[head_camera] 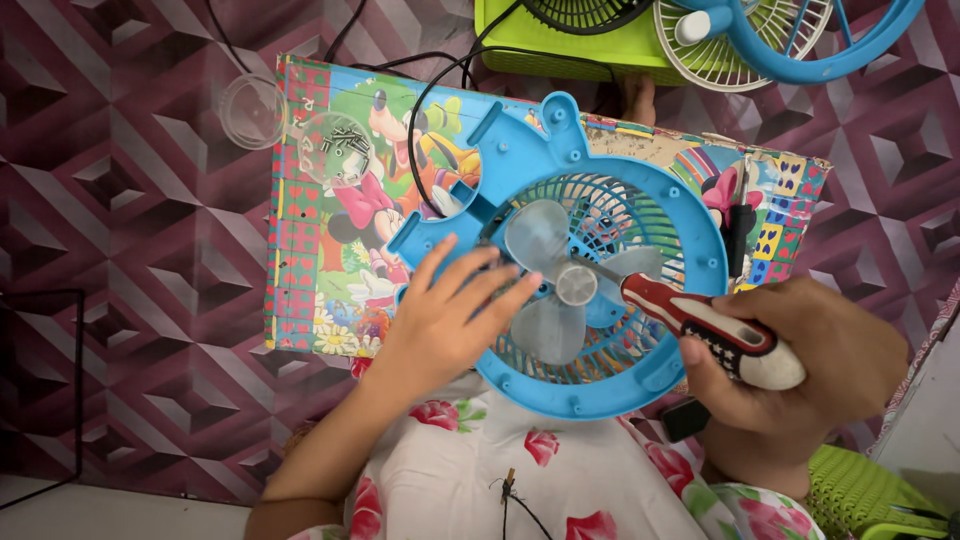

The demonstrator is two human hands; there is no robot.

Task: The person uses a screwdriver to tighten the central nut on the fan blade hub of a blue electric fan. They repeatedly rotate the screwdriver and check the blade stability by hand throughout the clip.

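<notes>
A blue plastic fan housing (690,215) with a grille lies on a colourful cartoon-printed board (320,250). Translucent grey blades (545,240) sit around a round hub (576,284) at its middle. My left hand (450,315) rests flat on the housing's left side, fingers spread and touching the blades. My right hand (810,360) grips a screwdriver (715,330) with a red, white and black handle. Its metal tip points at the hub.
A clear round container (338,147) holding small dark screws sits on the board's upper left, with a clear lid (250,110) beside it. A black cable (425,130) crosses the board. A green basket (560,55) and other fan parts (770,40) lie beyond.
</notes>
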